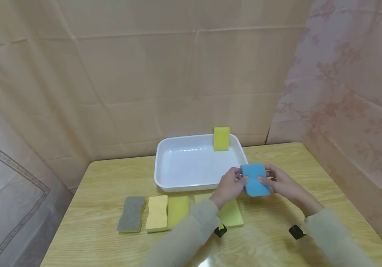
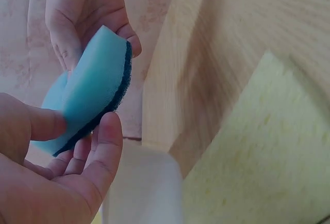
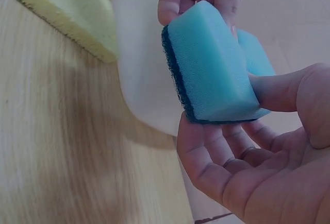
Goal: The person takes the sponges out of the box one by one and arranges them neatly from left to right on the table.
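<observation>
Both hands hold a blue sponge [image 1: 255,181] with a dark scouring layer above the table, just off the front right corner of the white tray. My left hand [image 1: 229,185] pinches its left side, thumb on the blue foam and fingers against the dark layer [image 2: 93,121]. From the other side my right hand [image 1: 282,185] grips it the same way, its thumb on the foam [image 3: 211,69]. A yellow sponge [image 1: 221,139] stands upright at the tray's back right corner. Beneath the left forearm lies a pale yellow sponge [image 1: 232,214], partly hidden.
The white tray [image 1: 167,187] stands at the back middle of the wooden table [image 1: 91,222]. Along its front lie a grey-topped sponge [image 1: 131,213], a cream wavy-edged sponge [image 1: 157,213] and a yellow sponge [image 1: 178,211]. Curtains [image 1: 177,74] hang behind.
</observation>
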The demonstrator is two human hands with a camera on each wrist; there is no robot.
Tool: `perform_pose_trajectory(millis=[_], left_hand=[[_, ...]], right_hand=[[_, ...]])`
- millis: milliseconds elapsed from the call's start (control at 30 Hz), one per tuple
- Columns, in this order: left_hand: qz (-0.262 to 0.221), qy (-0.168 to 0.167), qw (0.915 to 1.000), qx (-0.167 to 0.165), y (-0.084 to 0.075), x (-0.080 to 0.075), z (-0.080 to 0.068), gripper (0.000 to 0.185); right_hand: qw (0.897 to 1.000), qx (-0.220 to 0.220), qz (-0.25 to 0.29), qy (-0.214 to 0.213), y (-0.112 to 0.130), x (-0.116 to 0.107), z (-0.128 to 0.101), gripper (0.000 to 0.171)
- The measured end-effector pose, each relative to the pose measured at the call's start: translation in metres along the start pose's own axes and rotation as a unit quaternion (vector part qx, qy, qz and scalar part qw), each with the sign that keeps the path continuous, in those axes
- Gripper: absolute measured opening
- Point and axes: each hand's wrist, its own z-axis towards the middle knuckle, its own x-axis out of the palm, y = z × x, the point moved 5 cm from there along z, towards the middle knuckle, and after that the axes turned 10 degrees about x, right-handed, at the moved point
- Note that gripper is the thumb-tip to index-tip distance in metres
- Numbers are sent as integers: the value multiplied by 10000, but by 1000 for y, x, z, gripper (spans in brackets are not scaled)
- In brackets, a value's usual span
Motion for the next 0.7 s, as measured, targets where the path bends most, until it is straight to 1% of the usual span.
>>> perform_pose_trajectory(millis=[200,300,433,600,700], left_hand=[[-206,70,9997,-74,3,11,-5,37],[-209,114,9997,-11,6,13,-8,40],[28,204,9998,29,8,15,-12,45],[293,422,9986,-134,10,15,-16,49],[441,571,9973,-132,10,15,-18,48]], right_hand=[[10000,-6,27,35,-8,-3,-10,65],[9999,-3,62,85,-13,-4,-12,65],[9998,43,107,152,-20,-4,-15,64],[9996,204,43,182,-25,-4,-18,66],[9993,282,19,250,-28,-2,-18,70]])
